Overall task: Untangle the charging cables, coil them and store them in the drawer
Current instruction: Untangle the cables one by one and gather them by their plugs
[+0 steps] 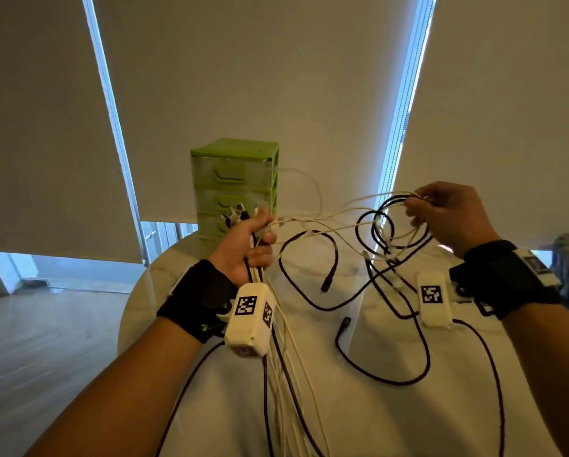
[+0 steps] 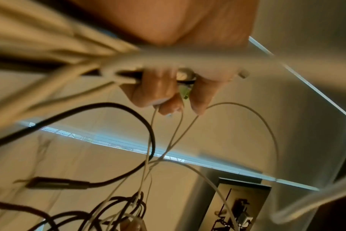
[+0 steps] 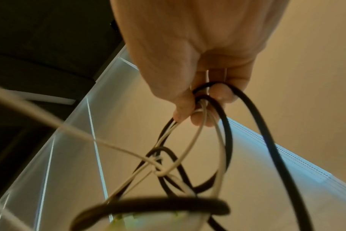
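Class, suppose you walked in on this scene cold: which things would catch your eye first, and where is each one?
First, the tangle of black and white cables strung in mid-air between the two raised hands. The left hand grips a bundle of strands hanging down toward the white table, while the right hand pinches several loops. Behind the left hand, a green drawer unit stands at the table's far edge.

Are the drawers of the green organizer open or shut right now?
Shut, as far as visible. The upper drawers of the green organizer sit flush with its frame in the head view; the left hand and its cables hide the lower ones.
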